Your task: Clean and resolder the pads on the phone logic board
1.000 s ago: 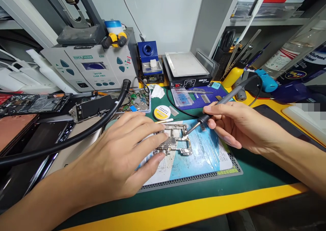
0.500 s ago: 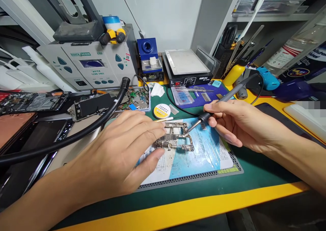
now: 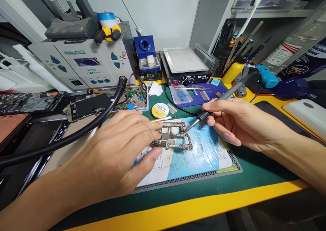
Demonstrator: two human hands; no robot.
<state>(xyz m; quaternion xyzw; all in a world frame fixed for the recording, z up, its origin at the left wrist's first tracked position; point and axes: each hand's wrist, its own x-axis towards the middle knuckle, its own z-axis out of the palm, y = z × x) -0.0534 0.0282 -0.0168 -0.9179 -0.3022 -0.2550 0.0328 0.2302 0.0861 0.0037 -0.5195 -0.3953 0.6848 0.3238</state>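
A phone circuit board (image 3: 168,136) with frame-like cutouts lies on the blue-and-white mat (image 3: 196,159). My left hand (image 3: 114,149) reaches over its left end, fingertips and thumb around that end and holding it down; part of the board is hidden under the fingers. A fine dark line, perhaps a hair-thin wire, crosses these fingers. Between thumb and fingers of my right hand (image 3: 229,122) is a soldering iron (image 3: 203,115), closed on its dark grip. The iron's metal tip slants down to the right part of the board and appears to touch it.
Behind the board stand a round tin (image 3: 160,111), a parts tray (image 3: 137,98), a soldering station (image 3: 146,54) and a hot plate (image 3: 187,63). A thick black hose (image 3: 102,120) arches over phones at left, before a grey rework station (image 3: 86,61). Bottles (image 3: 285,51) stand right.
The whole view has shifted slightly, so the bench and both hands sit a little further left. The hold on the board and the iron stays the same.
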